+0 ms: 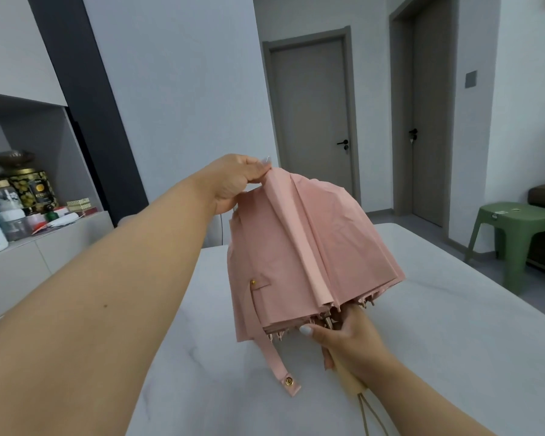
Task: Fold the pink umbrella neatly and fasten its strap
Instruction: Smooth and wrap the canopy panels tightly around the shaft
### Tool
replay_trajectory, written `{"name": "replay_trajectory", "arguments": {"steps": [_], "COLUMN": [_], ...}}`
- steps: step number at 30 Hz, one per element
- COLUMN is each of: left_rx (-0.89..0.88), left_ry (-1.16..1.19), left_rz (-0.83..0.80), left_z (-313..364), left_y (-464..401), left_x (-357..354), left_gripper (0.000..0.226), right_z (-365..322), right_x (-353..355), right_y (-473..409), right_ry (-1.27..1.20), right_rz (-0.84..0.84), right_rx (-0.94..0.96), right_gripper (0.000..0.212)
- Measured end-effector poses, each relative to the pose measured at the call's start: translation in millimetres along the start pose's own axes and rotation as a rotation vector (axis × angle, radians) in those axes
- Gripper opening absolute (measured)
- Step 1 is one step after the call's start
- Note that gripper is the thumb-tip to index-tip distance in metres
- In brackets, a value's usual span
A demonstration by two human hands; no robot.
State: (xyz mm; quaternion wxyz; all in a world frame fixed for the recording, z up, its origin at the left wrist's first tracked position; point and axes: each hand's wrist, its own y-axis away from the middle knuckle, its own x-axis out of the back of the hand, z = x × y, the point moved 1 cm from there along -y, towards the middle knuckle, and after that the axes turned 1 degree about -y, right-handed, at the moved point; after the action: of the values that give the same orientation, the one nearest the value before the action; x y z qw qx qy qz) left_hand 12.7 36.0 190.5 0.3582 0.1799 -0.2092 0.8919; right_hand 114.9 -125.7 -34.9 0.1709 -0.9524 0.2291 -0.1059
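Soft, even indoor light; sharp centre, wide-angle bending at edges.

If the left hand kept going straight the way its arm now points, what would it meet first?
Nothing near: the left hand, pinching the pink umbrella at its top, points toward the far wall; depth is unclear.

The right hand (350, 347) hides most of the umbrella handle (353, 387).

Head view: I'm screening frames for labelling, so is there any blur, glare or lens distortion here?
Head view: soft, even light, no glare on the pink fabric umbrella; the grey door frames lean from wide-angle distortion; the left forearm looms large; the shelf clutter looks slightly soft.
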Motion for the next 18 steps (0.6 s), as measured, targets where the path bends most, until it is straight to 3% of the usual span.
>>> {"name": "replay_trajectory", "arguments": {"steps": [6,9,13,16,18], "left_rx": [-0.065,-0.041,-0.003,0.007,0.013], "left_ry": [0.162,-0.053,-0.254,-0.354,-0.375], "left_rz": [0.001,-0.009,0.017,0.064,0.119], "left_z": [0.3,6.3,14.4,13.8,8.6], "left_y": [3.5,8.3,10.7,10.4,7.8], "left_x": [5.0,3.2,-8.4,-11.6,-9.4], "left_gripper": [0.039,0.035,0.034,0.017,0.018], "right_z": [4.2,5.9,4.3,2.1,0.6], "right_x": [-1.0,-0.6,-0.8,-1.5,-1.8], "right_y": [0.4,-0.3,-0.3,0.5,1.4], "right_ry": [-0.012,0.001,0.001,-0.001,-0.015], "right_rz": [-0.009,-0.007,-0.001,-0.006,-0.014], "right_rx": [-0.042,-0.043,-0.025,-0.008,0.013], "right_gripper": [0.041,0.048,0.038,0.037,0.045]}}
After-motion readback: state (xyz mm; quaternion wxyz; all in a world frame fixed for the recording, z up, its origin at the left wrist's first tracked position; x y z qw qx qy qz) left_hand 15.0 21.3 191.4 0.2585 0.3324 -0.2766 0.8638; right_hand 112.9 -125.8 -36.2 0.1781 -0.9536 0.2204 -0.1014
